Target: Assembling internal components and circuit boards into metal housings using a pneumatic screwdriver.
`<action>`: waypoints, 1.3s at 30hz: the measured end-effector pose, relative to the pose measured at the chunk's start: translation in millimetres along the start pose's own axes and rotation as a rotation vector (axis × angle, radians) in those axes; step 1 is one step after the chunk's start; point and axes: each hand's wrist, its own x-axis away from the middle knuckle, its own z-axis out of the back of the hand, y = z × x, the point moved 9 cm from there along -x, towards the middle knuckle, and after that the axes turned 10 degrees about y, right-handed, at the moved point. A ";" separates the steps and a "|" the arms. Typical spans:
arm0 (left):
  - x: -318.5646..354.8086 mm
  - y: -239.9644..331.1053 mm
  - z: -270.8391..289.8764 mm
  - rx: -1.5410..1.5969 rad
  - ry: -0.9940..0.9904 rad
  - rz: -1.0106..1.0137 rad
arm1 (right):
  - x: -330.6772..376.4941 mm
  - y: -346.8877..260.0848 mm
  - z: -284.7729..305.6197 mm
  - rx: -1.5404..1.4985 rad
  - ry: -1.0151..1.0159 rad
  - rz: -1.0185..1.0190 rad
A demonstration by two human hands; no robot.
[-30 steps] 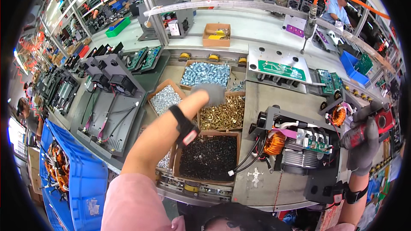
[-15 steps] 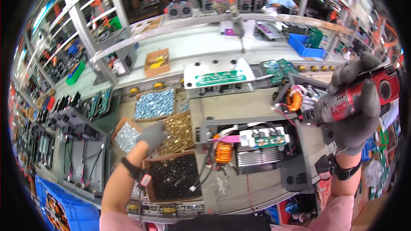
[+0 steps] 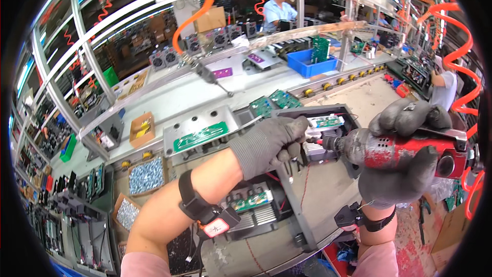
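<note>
My right hand [image 3: 405, 159], in a dark grey glove, grips a worn red power drill [image 3: 379, 150] whose bit points left. My left hand [image 3: 271, 146], gloved alike, is closed with its fingertips pinched together by the tip of the bit. What those fingers hold, if anything, is too small to make out. Beyond and below the bit lies a dark metal housing [image 3: 344, 113] with a green circuit board [image 3: 328, 122] in it. A second dark housing [image 3: 294, 215], with a silver heatsink and a board, sits nearer, partly hidden by my left forearm.
A white fixture [image 3: 233, 120] bears a green board, with loose circuit boards [image 3: 279, 100] beside it. Boxes of blue-silver screws [image 3: 146, 176] and silver screws [image 3: 127, 213] stand left. A blue bin [image 3: 307, 65] is farther back. An orange coiled hose [image 3: 458, 51] hangs right; people work beyond.
My left hand has left the screw boxes and moved right and up to the drill's bit. The view has swung right. My right hand still holds the drill.
</note>
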 end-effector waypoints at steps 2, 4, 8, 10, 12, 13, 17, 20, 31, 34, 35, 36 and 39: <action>-14.0 1.7 -16.9 -0.033 -0.049 -0.016 | -5.8 5.4 16.3 0.059 0.076 0.001; -21.8 5.4 -26.6 -0.105 -0.097 -0.052 | -10.9 15.5 31.3 0.063 0.079 -0.011; -46.5 2.7 -31.7 -0.114 -0.112 -0.051 | -21.0 40.0 51.6 0.012 0.082 -0.102; -52.6 6.4 -34.9 -0.103 -0.157 -0.081 | -27.1 47.6 56.4 -0.009 0.059 -0.113; -55.2 9.2 -34.3 -0.137 -0.138 -0.052 | -30.3 55.6 60.0 -0.019 0.056 -0.112; -58.8 11.2 -34.4 -0.140 -0.132 -0.051 | -31.1 60.4 60.8 -0.029 0.051 -0.110; -80.0 14.4 -27.9 -0.029 -0.036 -0.003 | -28.0 75.9 63.6 0.006 0.119 -0.043; -91.7 19.1 -32.2 0.117 -0.029 0.006 | -32.3 81.0 70.9 0.064 0.124 -0.005; -133.7 -3.2 -19.0 0.228 0.078 0.148 | -22.3 100.2 85.0 0.014 0.172 -0.048; -134.3 -3.5 -18.1 0.166 0.059 0.134 | -20.7 104.1 79.7 0.061 0.139 -0.039; -133.7 -3.3 -17.3 0.132 0.066 0.135 | -19.9 106.0 80.6 0.063 0.139 -0.040; -133.2 -2.1 -18.1 0.133 0.063 0.136 | -18.7 105.3 79.4 0.052 0.109 -0.009; -132.0 -6.9 -12.1 0.135 0.135 0.195 | -18.2 101.0 74.5 0.063 0.091 0.034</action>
